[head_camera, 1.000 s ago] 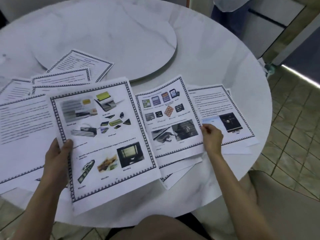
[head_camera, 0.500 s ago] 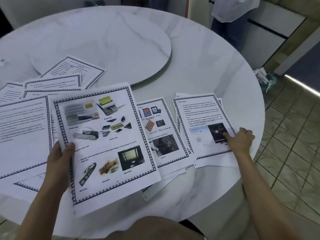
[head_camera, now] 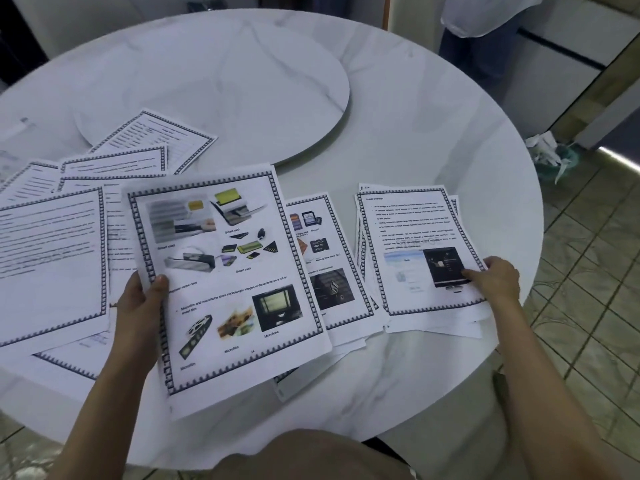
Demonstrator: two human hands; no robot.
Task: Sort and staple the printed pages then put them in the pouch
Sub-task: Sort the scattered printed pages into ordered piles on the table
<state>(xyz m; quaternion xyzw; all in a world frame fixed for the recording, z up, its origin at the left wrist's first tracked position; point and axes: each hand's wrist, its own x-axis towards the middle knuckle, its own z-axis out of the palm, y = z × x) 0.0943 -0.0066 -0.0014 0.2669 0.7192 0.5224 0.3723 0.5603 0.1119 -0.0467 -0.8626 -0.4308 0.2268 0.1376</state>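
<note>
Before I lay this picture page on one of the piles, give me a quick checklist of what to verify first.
1. Grip of the left hand on the picture page: thumb on top at its left edge, ok.
2. Hold on the right pile: the right hand rests on its right edge, ok.
3. Edges of the right pile squared: lower sheets fan out, not ok.
4. View of the middle pile: partly covered by the picture page, not ok.
5. Page order across the piles: print too blurred, cannot tell.
6. The stapler and the pouch at hand: neither in view, cannot tell.
</note>
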